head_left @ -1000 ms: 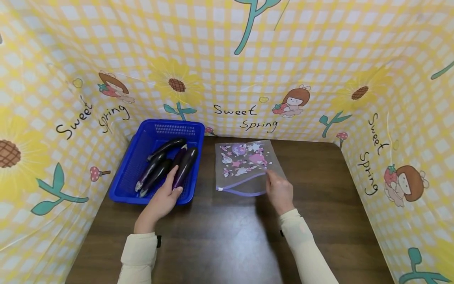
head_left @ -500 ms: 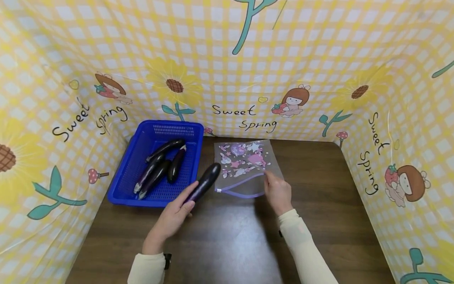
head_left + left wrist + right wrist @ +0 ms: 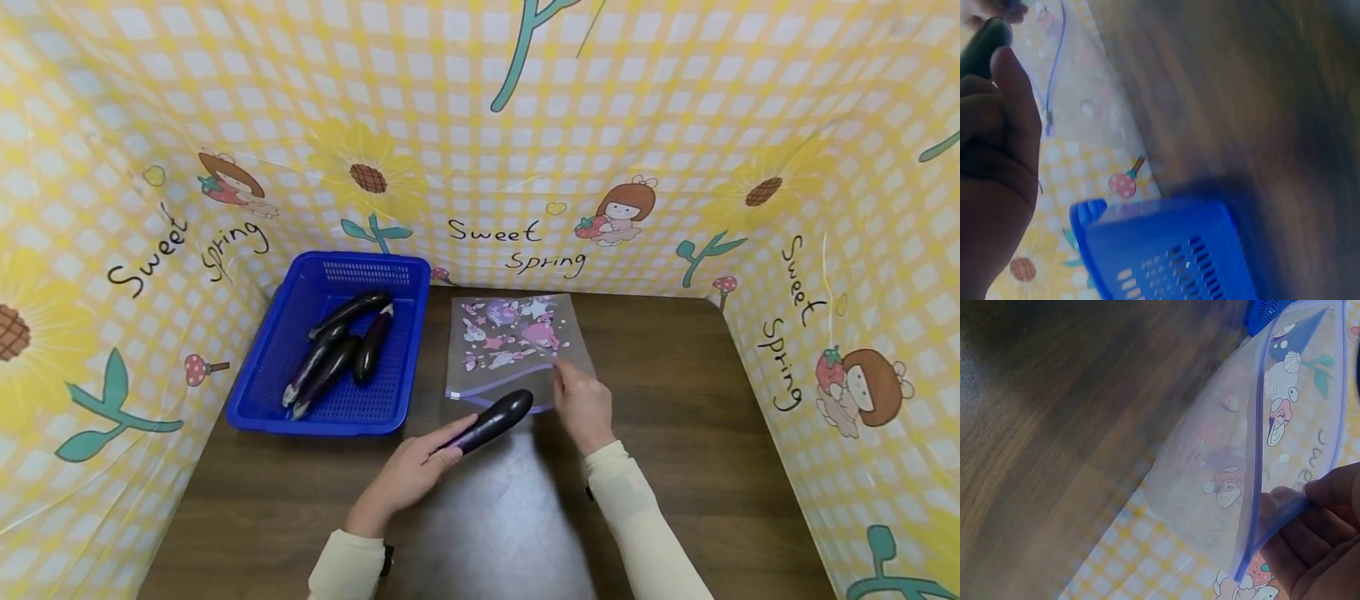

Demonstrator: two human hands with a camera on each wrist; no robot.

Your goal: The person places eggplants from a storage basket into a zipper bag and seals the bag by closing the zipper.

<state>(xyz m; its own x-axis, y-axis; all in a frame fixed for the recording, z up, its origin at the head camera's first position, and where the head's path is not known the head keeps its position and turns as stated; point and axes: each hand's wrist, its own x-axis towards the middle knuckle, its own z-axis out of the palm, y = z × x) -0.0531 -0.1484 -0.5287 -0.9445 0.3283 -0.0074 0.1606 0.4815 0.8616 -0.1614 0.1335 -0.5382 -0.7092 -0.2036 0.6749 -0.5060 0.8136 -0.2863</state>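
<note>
My left hand (image 3: pixel 411 471) grips a dark purple eggplant (image 3: pixel 495 421) by one end, its rounded far end pointing up and right, overlapping the mouth of the bag in the head view. With my right hand (image 3: pixel 585 406) I pinch the edge of a clear zip bag (image 3: pixel 468 329) printed with pink and white figures. Its purple zip strip (image 3: pixel 1254 487) is parted, so the mouth gapes in the right wrist view. The left wrist view shows the eggplant's tip (image 3: pixel 994 37) beyond my thumb, near the other hand.
A blue plastic basket (image 3: pixel 251 371) stands at the left with several eggplants (image 3: pixel 373 344) inside. The brown wooden table (image 3: pixel 675 467) is bordered by a yellow checked cloth (image 3: pixel 480 150) on the back and sides.
My left hand has lifted one eggplant out of the basket and carried it right to the bag's mouth. The right hand keeps its pinch on the bag's edge.
</note>
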